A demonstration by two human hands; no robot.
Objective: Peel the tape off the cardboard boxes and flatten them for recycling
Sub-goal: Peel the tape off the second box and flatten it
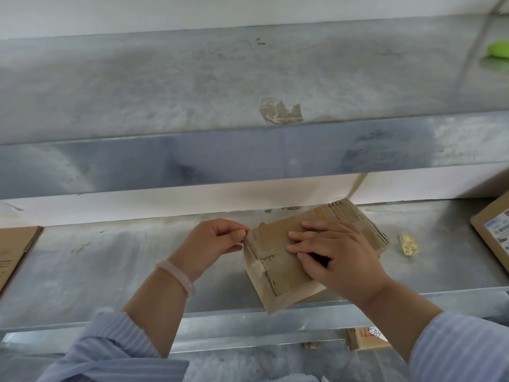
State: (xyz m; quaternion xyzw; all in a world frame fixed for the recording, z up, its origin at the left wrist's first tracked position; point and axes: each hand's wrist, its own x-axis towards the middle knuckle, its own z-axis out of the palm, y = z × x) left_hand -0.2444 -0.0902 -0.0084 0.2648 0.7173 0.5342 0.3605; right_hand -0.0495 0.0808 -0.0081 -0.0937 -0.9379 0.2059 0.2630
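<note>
The cardboard box (286, 285) lies squashed flat near the middle of the metal worktop (124, 266), turned at an angle, with one corner poking out over the front edge. Its far end shows a stack of folded flap edges. The right hand (338, 257) lies on top of it, fingers straight and spread, pressing it down. The left hand (217, 239), a pale bracelet (179, 275) on its wrist, has thumb and forefinger pinched together right at the box's far-left corner (whether they hold a tape end or the card edge itself, I can't quite make out). A pale strip of tape (261, 267) crosses the seam on the box's left side. Just right of the box sits a small crumpled wad of tape (409, 244), apart from it. A labelled carton (493, 224) shows at the right edge and a flat cardboard sheet (15, 252) at the left.
</note>
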